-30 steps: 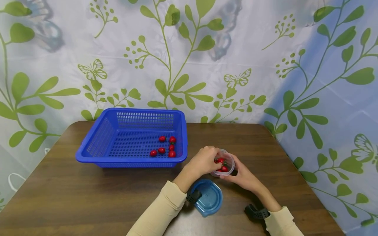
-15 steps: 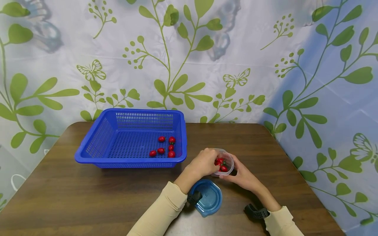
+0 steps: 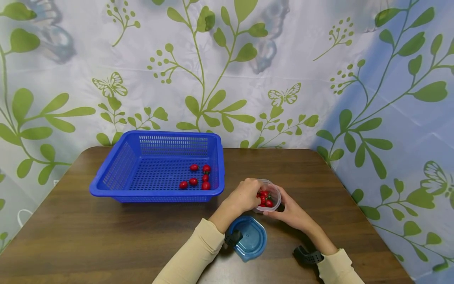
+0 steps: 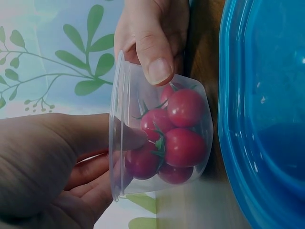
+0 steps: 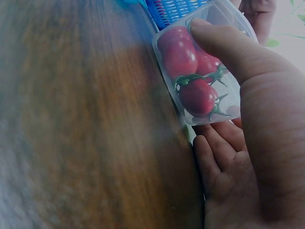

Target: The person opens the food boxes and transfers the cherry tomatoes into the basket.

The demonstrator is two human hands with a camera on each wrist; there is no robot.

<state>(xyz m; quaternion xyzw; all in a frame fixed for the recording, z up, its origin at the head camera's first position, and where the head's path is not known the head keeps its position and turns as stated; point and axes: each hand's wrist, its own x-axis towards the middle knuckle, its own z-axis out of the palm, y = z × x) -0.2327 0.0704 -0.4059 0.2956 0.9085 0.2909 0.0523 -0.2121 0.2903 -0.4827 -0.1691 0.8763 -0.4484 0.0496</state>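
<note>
A small clear plastic container stands on the table with several red cherry tomatoes inside, green stems attached. My right hand holds it from the right, thumb on one side and fingers round the other. My left hand reaches over the rim from the left. Its thumb and fingertips are inside, pinching a cherry tomato at the near side of the pile. In the head view the left fingertips are partly hidden. A blue lid lies on the table, partly under the left wrist.
A blue perforated plastic basket stands to the left, with several cherry tomatoes toward its right side. The brown wooden table ends at a wall covering printed with leaves. Both wrists wear black bands.
Both hands stay at the container, and the left fingers shift only slightly among the tomatoes. The basket and lid stay in place; the head view moves very little.
</note>
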